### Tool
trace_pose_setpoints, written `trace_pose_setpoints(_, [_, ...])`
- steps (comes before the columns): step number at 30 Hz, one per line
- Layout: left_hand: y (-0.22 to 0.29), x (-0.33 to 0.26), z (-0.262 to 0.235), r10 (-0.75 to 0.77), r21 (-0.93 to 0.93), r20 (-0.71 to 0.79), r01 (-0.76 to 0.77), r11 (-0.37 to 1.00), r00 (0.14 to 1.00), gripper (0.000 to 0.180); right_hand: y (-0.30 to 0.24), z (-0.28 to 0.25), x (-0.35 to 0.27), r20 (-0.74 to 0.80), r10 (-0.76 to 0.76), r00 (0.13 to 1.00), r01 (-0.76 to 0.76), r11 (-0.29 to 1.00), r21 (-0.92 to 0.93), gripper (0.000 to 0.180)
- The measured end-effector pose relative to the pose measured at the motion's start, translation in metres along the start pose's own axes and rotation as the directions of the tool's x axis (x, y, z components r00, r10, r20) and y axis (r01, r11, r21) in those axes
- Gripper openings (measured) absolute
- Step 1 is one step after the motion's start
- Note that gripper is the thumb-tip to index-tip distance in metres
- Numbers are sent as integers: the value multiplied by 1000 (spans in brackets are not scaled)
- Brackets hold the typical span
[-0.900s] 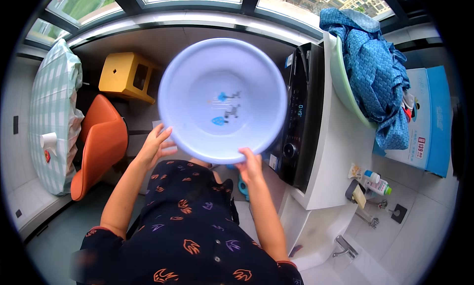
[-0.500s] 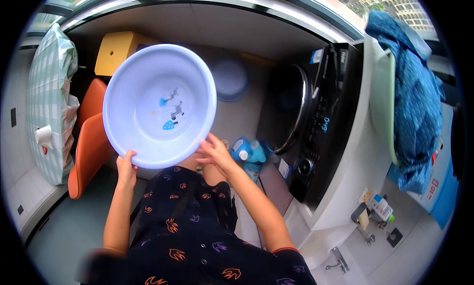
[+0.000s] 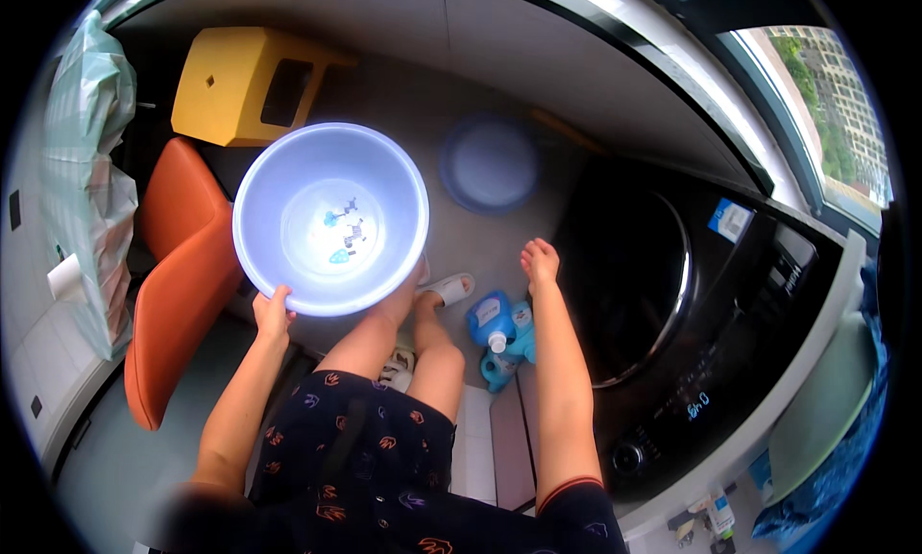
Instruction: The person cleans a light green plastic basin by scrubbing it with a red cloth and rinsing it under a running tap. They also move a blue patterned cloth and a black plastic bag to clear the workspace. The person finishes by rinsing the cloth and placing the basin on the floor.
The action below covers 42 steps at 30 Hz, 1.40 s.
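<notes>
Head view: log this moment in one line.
Left hand: gripping basin rim | right hand: off basin, near washer | basin: empty | yellow stool: beyond basin

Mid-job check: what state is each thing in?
Basin, empty, held by its rim
Left hand, gripping the basin
Right hand, holding nothing visible, fingers curled
Washer, display lit, door apparently shut
Second basin, on the floor
Blue bottle, capped
Slipper, worn

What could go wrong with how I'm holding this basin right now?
The lavender basin might tip or slip, since only the left hand grips it, at the near rim. It could also bump the orange chair, which looks close. The right hand, apart from the basin, might knock the blue bottle if lowered.
</notes>
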<state>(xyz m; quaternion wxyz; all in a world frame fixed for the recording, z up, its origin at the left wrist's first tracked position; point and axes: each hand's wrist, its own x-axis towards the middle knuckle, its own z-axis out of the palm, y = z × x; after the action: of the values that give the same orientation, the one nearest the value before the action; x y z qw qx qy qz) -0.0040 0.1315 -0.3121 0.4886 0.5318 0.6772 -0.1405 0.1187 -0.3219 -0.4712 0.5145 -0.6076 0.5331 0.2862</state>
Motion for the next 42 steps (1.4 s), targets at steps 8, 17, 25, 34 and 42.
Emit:
trace_pose_setpoints(8, [-41, 96, 62, 24, 41, -26, -23, 999, 999, 24, 70, 43, 198, -113, -230, 967, 176, 917, -357, 63])
trace_pose_setpoints(17, [-68, 183, 117, 232, 242, -54, -213, 947, 971, 21, -18, 100, 392, 75, -558, 826, 385, 462, -799, 70])
trace_pose_setpoints(25, [-78, 196, 109, 142, 242, -84, -118, 963, 986, 20, 14, 121, 371, 332, -785, 524, 650, 116, -751, 47])
trace_pose_setpoints(34, [-58, 197, 107, 150, 178, -81, -134, 975, 985, 19, 45, 107, 412, 136, -508, 850, 435, 535, -724, 55])
trace_pose_setpoints(42, [-59, 179, 71, 162, 104, -86, -153, 983, 983, 20, 55, 114, 361, 218, -337, 916, 328, 315, -890, 59])
